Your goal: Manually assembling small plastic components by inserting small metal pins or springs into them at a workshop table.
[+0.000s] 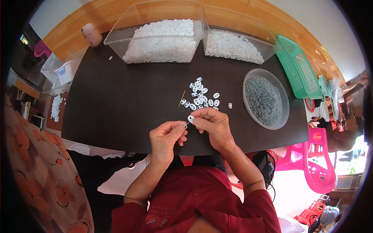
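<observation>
In front of me, just above the table's near edge, my two hands almost meet. My right hand (214,126) pinches a small white oval plastic piece with holes (190,119) between thumb and forefinger. My left hand (167,136) is closed on another small white piece (184,125), mostly hidden by the fingertips. A thin grey bit seems to span the gap between the two pieces, too small to name. Beyond the hands lies a loose group of similar white two-holed pieces (200,100). A thin gold-coloured stick (182,98) rests at the group's left side.
Two clear bins (155,37) (243,46) of white pieces stand at the table's back. A round clear tub (287,112) of small grey metal parts sits right, near a green basket (305,79). A pink container (92,35) is far left. Pink plastic chair (321,171) right.
</observation>
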The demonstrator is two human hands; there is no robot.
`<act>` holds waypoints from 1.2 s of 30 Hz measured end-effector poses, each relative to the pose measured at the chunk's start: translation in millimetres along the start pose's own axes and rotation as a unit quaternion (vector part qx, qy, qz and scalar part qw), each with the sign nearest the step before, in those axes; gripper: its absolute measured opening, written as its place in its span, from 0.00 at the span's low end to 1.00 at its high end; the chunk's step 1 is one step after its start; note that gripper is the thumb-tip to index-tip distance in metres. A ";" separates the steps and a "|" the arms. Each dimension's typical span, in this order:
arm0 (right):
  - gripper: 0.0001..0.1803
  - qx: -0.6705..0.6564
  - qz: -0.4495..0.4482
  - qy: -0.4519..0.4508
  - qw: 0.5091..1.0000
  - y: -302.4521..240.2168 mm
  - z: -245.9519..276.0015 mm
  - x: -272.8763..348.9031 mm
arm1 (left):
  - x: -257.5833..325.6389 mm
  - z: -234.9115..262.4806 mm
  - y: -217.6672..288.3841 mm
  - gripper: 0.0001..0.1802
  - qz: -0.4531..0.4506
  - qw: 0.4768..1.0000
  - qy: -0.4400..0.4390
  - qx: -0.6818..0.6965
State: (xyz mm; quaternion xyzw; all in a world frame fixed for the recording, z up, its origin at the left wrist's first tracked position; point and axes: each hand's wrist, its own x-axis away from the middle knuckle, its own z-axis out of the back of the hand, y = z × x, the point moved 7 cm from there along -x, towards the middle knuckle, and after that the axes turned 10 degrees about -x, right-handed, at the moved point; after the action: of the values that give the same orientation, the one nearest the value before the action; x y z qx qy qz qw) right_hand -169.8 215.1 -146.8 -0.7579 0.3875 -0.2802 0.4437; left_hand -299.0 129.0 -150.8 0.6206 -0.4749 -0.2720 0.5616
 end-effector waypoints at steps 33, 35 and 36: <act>0.07 0.047 0.061 0.001 0.997 3.9 -9.4 4.1 | 0.8 0.8 -9.1 0.07 -0.003 0.999 0.035 -0.002; 0.08 0.046 0.059 0.000 0.997 3.5 -10.2 5.1 | 0.6 -0.2 -10.5 0.07 -0.004 1.000 0.030 0.002; 0.08 0.046 0.058 -0.001 0.997 3.5 -10.7 5.5 | 0.3 -0.8 -10.6 0.07 -0.009 0.999 0.028 0.013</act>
State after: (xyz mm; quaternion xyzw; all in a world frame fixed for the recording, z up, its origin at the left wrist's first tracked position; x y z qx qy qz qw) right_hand -176.2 204.5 -144.8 -0.7134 0.4171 -0.2709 0.4937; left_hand -295.2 128.2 -160.7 0.6393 -0.4572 -0.2532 0.5641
